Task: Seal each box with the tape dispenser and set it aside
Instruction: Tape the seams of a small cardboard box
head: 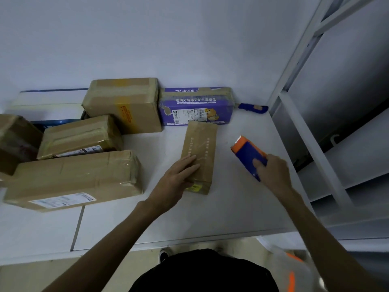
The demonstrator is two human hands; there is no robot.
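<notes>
My left hand (177,178) rests flat, fingers (190,162) straight, on the narrow box (201,144), which points lengthwise at the purple box (195,106). My right hand (273,171) grips the tape dispenser (247,153) alongside.

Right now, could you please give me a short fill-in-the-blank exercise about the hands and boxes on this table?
1. The left hand rests flat on the narrow box, which is ____ cardboard.
2. The right hand grips a tape dispenser that is blue and ____.
3. The cartoon-printed box beyond the narrow box is ____.
Missing words: brown; orange; purple.
</notes>
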